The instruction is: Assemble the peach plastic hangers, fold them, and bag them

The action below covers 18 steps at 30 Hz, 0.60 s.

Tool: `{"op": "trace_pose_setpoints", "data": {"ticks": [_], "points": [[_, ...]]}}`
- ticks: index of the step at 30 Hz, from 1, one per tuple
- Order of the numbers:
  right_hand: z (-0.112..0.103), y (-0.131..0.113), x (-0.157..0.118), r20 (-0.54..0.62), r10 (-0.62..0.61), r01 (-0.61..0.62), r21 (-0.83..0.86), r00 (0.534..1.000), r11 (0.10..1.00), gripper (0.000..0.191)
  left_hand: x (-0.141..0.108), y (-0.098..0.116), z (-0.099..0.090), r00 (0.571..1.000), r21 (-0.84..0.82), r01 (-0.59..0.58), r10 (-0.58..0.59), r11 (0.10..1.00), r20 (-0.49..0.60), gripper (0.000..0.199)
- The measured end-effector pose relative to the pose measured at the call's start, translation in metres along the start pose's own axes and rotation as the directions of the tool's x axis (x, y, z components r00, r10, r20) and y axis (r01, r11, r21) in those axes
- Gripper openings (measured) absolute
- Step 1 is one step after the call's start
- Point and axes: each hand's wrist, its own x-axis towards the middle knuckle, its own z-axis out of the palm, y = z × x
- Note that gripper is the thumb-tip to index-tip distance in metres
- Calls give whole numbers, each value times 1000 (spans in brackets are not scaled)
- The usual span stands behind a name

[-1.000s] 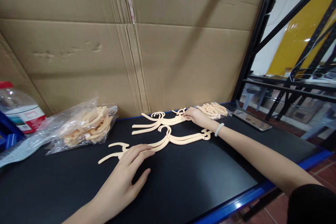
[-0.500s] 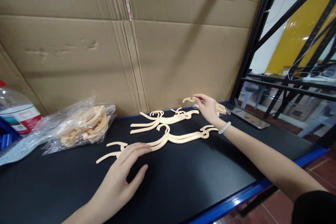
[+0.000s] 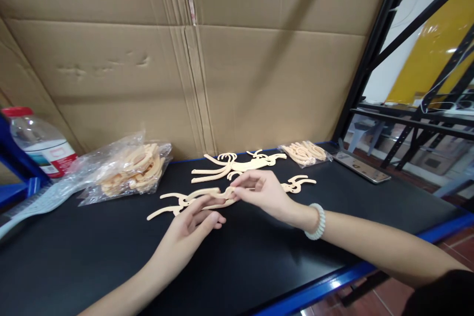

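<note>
I have the right hand [image 3: 266,198] pinching a cream piece [image 3: 227,191], apparently to steady it; the left hand [image 3: 188,229], at eight o'clock, is half-curled, grip unclear.

Near hanger [image 3: 203,192]: cream, jointed, partly covered.
Curved piece [image 3: 227,191]: cream, held over near hanger.
Far hangers [image 3: 244,164]: laid behind near hanger.

Nearer hanger [image 3: 295,187] partly behind right hand [image 3: 267,195]
</note>
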Motion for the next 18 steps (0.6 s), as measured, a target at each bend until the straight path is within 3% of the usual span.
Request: {"op": "trace_pose_setpoints", "data": {"ticks": [3, 6, 9, 12, 15, 18], "points": [[8, 5, -7, 64, 90, -93, 42, 994, 995, 20, 0, 4, 3, 1000, -44, 12, -13, 999, -25, 32], [10, 10, -9, 85, 117, -115, -24, 990, 993, 21, -1, 5, 5, 998, -53, 27, -30, 998, -58, 28], [8, 9, -8, 174, 96, -72, -138, 980, 988, 18, -1, 4, 5, 995, -26, 43, -45, 999, -87, 27], [-6, 2, 0, 236, 22, 60, -335, 972, 940, 14, -1, 2, 2, 994, -4, 54, -54, 999, -90, 28], [-39, -2, 15, 234, -111, 235, -613, 966, 754, 11, -1, -2, -2, 992, -2, 65, -65, 998, -106, 28], [-84, 2, 29, 194, -198, 267, -841, 961, 471, 14, 0, -6, -6, 988, -22, 83, -86, 996, -126, 28]]}}
